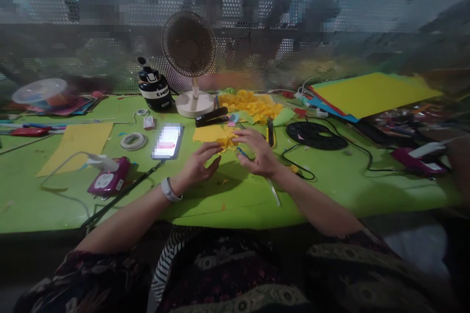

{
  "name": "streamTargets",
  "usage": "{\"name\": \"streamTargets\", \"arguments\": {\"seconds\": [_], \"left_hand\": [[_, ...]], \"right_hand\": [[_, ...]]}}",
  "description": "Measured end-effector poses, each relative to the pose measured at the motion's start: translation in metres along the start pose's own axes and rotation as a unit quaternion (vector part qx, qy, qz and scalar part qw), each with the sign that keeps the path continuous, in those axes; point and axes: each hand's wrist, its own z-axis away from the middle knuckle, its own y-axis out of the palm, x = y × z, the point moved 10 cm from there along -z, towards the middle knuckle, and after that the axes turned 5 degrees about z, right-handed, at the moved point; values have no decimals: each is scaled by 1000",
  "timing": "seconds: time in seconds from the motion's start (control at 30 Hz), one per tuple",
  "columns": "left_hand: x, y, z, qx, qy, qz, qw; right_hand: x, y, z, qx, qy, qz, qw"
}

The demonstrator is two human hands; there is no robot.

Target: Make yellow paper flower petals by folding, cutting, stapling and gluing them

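Counted on the green counter (227, 195): one phone (168, 142), one fan (189, 46), one stapler (212, 117), one black reel (316, 135), two hands. One folded yellow paper piece (224, 142) sits between the hands at centre. The phone lies at ten o'clock from it, the fan at twelve and the reel at three. Open counter runs to the near edge at six o'clock. Left hand (198, 164): grip pinching the paper. Right hand (257, 154): fingers half-curled, tips on the paper; I cannot tell whether the grip is closed.
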Motion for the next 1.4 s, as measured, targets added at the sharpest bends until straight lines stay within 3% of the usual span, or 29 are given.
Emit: {"name": "streamTargets", "arguments": {"seconds": [0.23,0.47,0.67,0.87,1.07,1.23,1.4], "left_hand": [[3,-2,-1,-7,-13,6,1000],[12,-3,2,-13,-45,-2,999],[26,-7,4,-17,-80,-12,997],[23,-4,3,3,-53,-55,997],[4,4,3,42,14,-68,997],[-3,6,1,61,43,-63,995],[-10,10,1,62,81,-103,989]], "right_hand": [[0,2,1,-18,11,19,1000],[27,0,4,-21,-110,6,994],[36,-4,7,-15,-140,-17,990],[9,-16,3,-77,-5,-20,997],[-22,-21,2,-148,119,-64,980],[-48,5,7,-85,210,-137,964],[-53,14,10,-54,238,-171,955]]}}
